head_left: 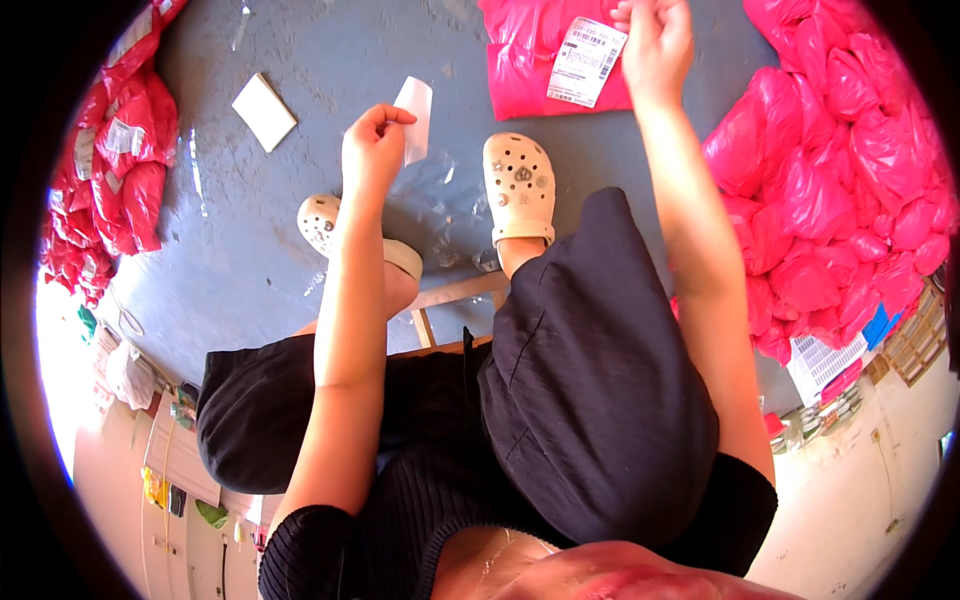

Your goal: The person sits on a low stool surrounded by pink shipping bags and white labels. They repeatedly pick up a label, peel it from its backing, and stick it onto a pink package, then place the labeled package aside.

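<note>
My left hand [374,145] is closed, pinching a thin white paper slip [418,122] between thumb and fingers above the floor. At the top of the view lies a bright pink plastic mailer bag [516,75], with a white printed shipping label [586,62] on its right part. My right hand [660,48] is over the bag's right side, fingers curled and their tips at the label's upper right corner. Whether anything is pinched there is hidden. The bag's far edge runs out of view.
Pink filled bags [815,180] are heaped on the right, and darker red labelled parcels [125,140] are piled on the left. A small white stack or pad [264,112] lies on the grey floor [240,230]. Between my clog-clad feet and legs shows a wooden stool's frame [455,292].
</note>
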`<control>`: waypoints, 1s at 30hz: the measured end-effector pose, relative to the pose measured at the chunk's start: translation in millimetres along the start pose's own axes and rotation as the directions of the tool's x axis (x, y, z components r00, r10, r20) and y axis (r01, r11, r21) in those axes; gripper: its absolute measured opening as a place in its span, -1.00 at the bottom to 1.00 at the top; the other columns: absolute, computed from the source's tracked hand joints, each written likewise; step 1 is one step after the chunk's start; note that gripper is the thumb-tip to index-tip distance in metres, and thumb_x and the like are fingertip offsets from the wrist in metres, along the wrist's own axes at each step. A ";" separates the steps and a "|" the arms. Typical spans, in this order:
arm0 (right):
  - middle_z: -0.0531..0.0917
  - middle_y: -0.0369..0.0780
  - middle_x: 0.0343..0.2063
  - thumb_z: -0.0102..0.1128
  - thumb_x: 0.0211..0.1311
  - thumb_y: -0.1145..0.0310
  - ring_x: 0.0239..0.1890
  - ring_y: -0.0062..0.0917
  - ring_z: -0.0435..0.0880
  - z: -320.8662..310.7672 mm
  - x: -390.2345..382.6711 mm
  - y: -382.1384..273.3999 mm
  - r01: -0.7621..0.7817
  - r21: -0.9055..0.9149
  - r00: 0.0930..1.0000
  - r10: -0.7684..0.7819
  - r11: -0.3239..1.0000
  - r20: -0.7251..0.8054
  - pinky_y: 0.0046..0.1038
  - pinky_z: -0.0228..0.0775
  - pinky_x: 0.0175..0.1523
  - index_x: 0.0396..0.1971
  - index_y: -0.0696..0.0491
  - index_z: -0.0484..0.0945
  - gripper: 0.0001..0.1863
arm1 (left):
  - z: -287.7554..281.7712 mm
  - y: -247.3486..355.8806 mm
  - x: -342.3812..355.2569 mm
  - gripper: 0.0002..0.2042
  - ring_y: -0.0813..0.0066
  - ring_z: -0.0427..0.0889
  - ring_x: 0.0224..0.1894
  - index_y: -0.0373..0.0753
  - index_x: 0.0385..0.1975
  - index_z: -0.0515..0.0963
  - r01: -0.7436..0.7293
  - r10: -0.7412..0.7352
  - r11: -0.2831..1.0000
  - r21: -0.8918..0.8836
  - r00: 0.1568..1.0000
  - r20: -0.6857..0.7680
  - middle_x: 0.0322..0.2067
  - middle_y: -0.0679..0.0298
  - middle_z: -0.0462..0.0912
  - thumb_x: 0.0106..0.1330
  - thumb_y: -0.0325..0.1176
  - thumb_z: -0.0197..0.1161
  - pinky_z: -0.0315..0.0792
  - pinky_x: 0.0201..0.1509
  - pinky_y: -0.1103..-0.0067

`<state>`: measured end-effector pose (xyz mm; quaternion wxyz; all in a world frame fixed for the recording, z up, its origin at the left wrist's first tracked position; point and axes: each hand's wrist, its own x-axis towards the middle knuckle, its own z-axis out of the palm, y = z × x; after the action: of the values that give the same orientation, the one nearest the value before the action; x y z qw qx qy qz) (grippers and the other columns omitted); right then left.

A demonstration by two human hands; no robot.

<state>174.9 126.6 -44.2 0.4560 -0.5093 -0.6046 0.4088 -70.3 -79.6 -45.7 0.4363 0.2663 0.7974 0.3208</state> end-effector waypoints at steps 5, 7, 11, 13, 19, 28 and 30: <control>0.32 -0.09 0.23 0.12 0.13 0.27 0.33 -0.17 0.18 5.5 -64.6 40.4 0.439 -0.657 0.897 -0.255 0.613 0.361 -0.03 -0.12 0.39 0.23 -0.03 0.28 -0.40 | -3.6 -0.7 -5.9 -0.79 0.71 0.28 -0.61 -0.24 -0.46 0.61 0.034 -0.034 0.999 0.013 0.999 -0.003 -0.68 0.41 0.41 0.15 -0.53 -0.03 0.21 -0.51 0.69; 0.27 -0.11 0.26 0.13 0.15 0.04 0.36 -0.16 0.10 17.5 -64.7 62.0 0.456 -0.667 0.882 -0.195 0.589 0.430 -0.01 -0.18 0.40 0.28 -0.12 0.21 -0.32 | -3.9 0.7 -8.3 -0.81 0.70 0.37 -0.53 -0.27 -0.44 0.59 0.062 -0.062 0.998 0.016 0.998 0.025 -0.59 0.40 0.47 0.16 -0.56 -0.02 0.26 -0.46 0.72; 0.25 -0.13 0.28 0.14 0.06 -0.19 0.38 -0.15 0.04 28.9 -44.8 61.9 0.495 -0.770 0.865 -0.149 0.403 0.478 0.11 -0.25 0.37 0.28 -0.24 0.21 -0.23 | -6.8 8.7 -8.1 -0.81 0.71 0.36 -0.53 -0.28 -0.46 0.59 0.021 -0.022 0.999 0.027 0.999 0.035 -0.60 0.41 0.46 0.16 -0.56 -0.02 0.25 -0.45 0.72; 0.25 -0.13 0.27 0.16 0.00 -0.25 0.37 -0.15 0.06 20.1 -36.1 53.2 0.540 -0.733 0.835 -0.151 0.414 0.529 0.16 -0.25 0.35 0.26 -0.27 0.24 -0.20 | -8.4 8.1 -9.8 -0.82 0.72 0.35 -0.53 -0.28 -0.47 0.58 0.001 -0.001 0.999 0.046 1.000 0.008 -0.60 0.42 0.45 0.16 -0.56 -0.02 0.25 -0.45 0.72; 0.53 0.02 0.02 0.27 -0.15 -0.30 0.09 -0.14 0.50 -31.6 -14.5 65.4 -0.421 -0.695 0.846 0.530 0.583 -0.068 -0.26 0.35 0.13 0.11 0.21 0.33 -0.02 | -21.8 13.0 -16.7 -0.81 0.72 0.35 -0.53 -0.28 -0.46 0.58 0.017 -0.018 0.999 -0.028 1.000 -0.023 -0.61 0.42 0.45 0.16 -0.56 -0.03 0.25 -0.45 0.72; 0.63 -0.14 -0.21 0.06 0.21 0.42 -0.16 -0.44 0.65 10.5 37.6 -10.9 -0.659 -0.080 0.634 0.609 0.748 0.477 -0.37 0.53 -0.06 -0.18 0.17 0.48 -0.79 | -27.1 -3.6 -25.7 -0.77 0.39 0.53 -0.53 -0.19 -0.40 0.65 0.011 -0.011 0.988 0.153 1.000 -0.001 -0.59 0.19 0.56 0.09 -0.49 0.01 0.42 -0.37 0.53; 0.64 -0.12 -0.19 0.17 0.12 0.38 -0.18 -0.48 0.66 49.6 85.7 -80.6 -0.388 -0.237 0.550 0.430 0.891 0.716 -0.40 0.50 -0.06 0.01 0.20 0.44 -0.57 | -8.1 -6.3 -30.6 -0.77 0.34 0.60 -0.46 -0.17 -0.37 0.66 0.049 -0.068 0.982 0.184 0.993 0.093 -0.53 0.16 0.62 0.09 -0.46 0.04 0.46 -0.29 0.51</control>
<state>101.6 198.0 32.3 0.0433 -0.4314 -0.6127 0.6608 -63.6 -107.5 -30.9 0.4585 0.2970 0.8081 0.2202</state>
